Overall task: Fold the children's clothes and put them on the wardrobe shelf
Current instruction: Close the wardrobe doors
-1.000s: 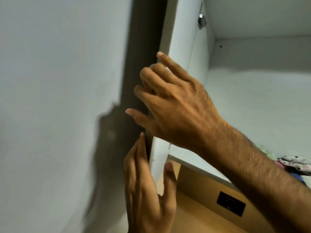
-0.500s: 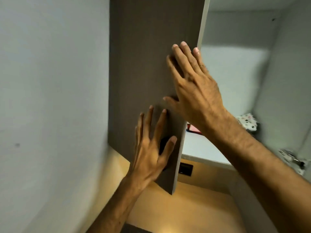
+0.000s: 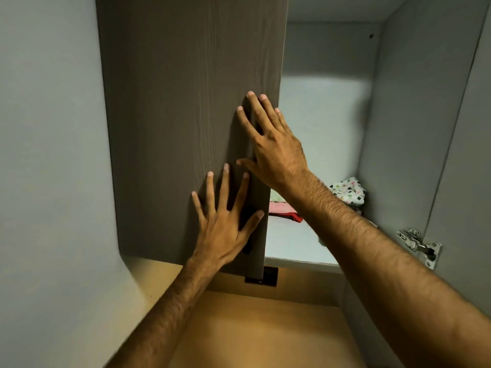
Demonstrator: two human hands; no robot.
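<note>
The children's clothes (image 3: 348,191) lay folded in a small pile at the far right of the pale wardrobe shelf (image 3: 292,243), against the right inner wall. A white piece with small coloured prints sat on top; pink and red pieces (image 3: 285,212) spread flat to its left, partly hidden behind the door.

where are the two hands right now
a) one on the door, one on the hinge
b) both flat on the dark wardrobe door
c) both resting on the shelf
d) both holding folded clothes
b: the left hand and right hand lie open, fingers spread, against the dark wardrobe door; the clothes sit untouched on the shelf.
</note>
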